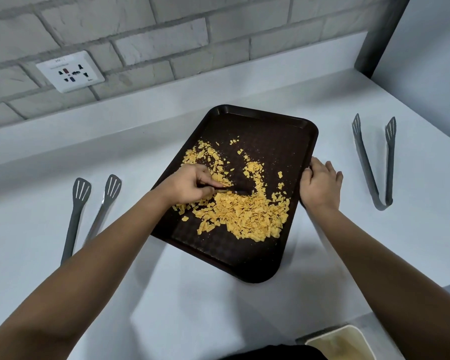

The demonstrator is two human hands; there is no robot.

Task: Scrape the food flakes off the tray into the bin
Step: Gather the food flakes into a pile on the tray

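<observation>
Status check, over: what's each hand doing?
Left hand holds dark scraper in flakes. Right hand grips tray edge. Bin near, nothing between.

Dark brown tray (268, 131) flat, angled on counter, yellow flakes (247, 211) heaped mid/near-right, cream bin (320, 340) btm-right

Yellow flakes (247, 209), dark brown tray (270, 141)

Left hand (190, 184) pinching, right hand (320, 184) curled, both arms outstretched.
</observation>
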